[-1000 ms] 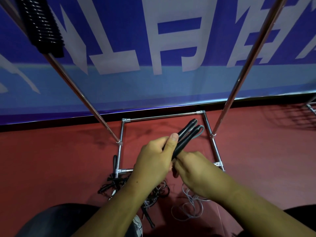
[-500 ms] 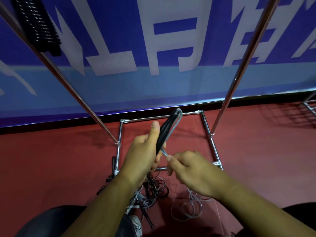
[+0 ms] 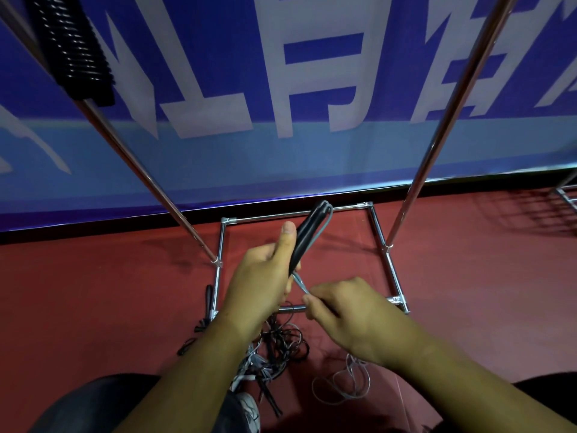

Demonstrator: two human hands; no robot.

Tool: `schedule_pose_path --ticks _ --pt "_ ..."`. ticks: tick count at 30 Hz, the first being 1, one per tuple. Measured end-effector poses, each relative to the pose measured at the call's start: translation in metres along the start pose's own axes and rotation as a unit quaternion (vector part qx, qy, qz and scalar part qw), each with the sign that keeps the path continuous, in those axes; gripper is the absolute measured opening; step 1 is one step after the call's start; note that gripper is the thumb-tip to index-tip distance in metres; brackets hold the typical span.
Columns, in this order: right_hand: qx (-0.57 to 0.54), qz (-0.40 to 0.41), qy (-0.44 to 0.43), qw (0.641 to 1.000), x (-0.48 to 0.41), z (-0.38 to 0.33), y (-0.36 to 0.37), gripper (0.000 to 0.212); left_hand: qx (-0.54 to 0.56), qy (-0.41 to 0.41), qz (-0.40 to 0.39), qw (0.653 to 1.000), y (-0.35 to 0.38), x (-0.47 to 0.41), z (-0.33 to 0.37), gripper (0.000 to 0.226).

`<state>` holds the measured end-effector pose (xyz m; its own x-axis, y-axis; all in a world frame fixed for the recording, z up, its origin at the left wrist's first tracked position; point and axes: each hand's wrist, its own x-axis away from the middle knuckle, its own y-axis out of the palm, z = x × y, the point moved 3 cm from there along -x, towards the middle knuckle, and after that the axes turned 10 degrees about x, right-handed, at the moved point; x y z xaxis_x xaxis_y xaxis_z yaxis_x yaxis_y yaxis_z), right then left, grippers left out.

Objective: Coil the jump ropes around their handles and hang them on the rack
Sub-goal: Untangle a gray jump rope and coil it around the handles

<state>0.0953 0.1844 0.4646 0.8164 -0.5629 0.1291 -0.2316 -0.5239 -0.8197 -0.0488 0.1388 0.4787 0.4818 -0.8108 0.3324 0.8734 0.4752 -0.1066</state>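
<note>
My left hand (image 3: 260, 279) grips two black jump-rope handles (image 3: 307, 234) held together, tips pointing up and away. A grey cord (image 3: 324, 225) loops over the handles' top end and runs down their side. My right hand (image 3: 342, 310) pinches that cord just below the handles; the rest of it lies in loose loops (image 3: 346, 381) on the red floor. The chrome rack (image 3: 415, 179) stands in front of me, its two poles slanting up. A coiled black rope (image 3: 75, 48) hangs at the top left of the rack.
A tangle of black and grey ropes (image 3: 278, 342) lies on the floor by the rack's base frame (image 3: 379, 232), near my shoe (image 3: 249, 410). A blue banner (image 3: 281, 145) covers the wall behind. Another metal frame (image 3: 566, 195) shows at the right edge.
My left hand swung the handles from slanting right to more upright. My right hand slid away from them and now draws the grey cord taut below their lower end.
</note>
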Motion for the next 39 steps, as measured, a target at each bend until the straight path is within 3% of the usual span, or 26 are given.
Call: schedule_pose_path --ticks 2,5,8,10,13,15,18,20,22,26,30,34,37,39 --pt "-0.109 -0.039 0.042 0.992 -0.002 0.000 0.001 0.040 0.035 -0.018 -0.014 0.999 0.000 0.000 0.002 0.071" --pt "-0.357 -0.127 0.109 0.919 -0.002 -0.006 0.002 0.034 0.079 -0.033 -0.046 0.995 0.000 -0.001 0.003 0.072" --pt "-0.426 -0.111 0.084 0.894 -0.002 -0.009 -0.003 0.026 0.085 -0.015 -0.075 0.993 0.001 0.000 0.006 0.072" --pt "-0.387 -0.073 0.043 0.918 -0.001 -0.008 -0.007 0.023 0.081 -0.006 -0.082 0.993 0.002 0.001 0.007 0.072" --pt "-0.153 0.036 -0.013 0.987 0.000 -0.002 -0.009 0.034 0.081 0.006 -0.088 0.993 0.004 0.003 0.007 0.071" --pt "-0.093 0.085 -0.023 0.992 0.001 -0.002 -0.008 0.038 0.076 0.021 -0.095 0.992 0.007 0.004 0.005 0.070" --pt "-0.128 0.088 -0.011 0.988 0.000 -0.004 -0.007 0.031 0.049 0.048 -0.107 0.992 0.009 0.006 0.005 0.064" --pt "-0.112 0.082 -0.007 0.990 -0.001 -0.004 -0.008 0.048 0.028 0.072 -0.113 0.991 0.009 0.005 0.006 0.067" --pt "-0.082 0.080 -0.012 0.993 -0.002 -0.003 -0.006 0.046 -0.053 0.126 -0.096 0.986 0.008 0.005 0.005 0.074" --pt "-0.047 0.060 0.002 0.997 -0.002 -0.003 0.001 0.037 -0.146 0.185 -0.058 0.970 0.012 0.011 0.005 0.063" --pt "-0.092 0.040 -0.002 0.995 0.000 -0.005 0.000 0.034 -0.049 0.142 -0.052 0.987 0.015 0.012 0.006 0.062" --pt "-0.167 0.039 0.015 0.985 0.002 -0.008 -0.006 0.055 0.151 0.010 -0.084 0.985 0.017 0.011 0.006 0.053" --pt "-0.232 0.019 0.046 0.971 0.002 -0.009 -0.013 0.065 0.190 -0.021 -0.115 0.975 0.016 0.011 0.007 0.049" --pt "-0.242 0.011 0.050 0.969 0.001 -0.009 -0.012 0.072 0.194 -0.022 -0.117 0.974 0.015 0.010 0.007 0.059"
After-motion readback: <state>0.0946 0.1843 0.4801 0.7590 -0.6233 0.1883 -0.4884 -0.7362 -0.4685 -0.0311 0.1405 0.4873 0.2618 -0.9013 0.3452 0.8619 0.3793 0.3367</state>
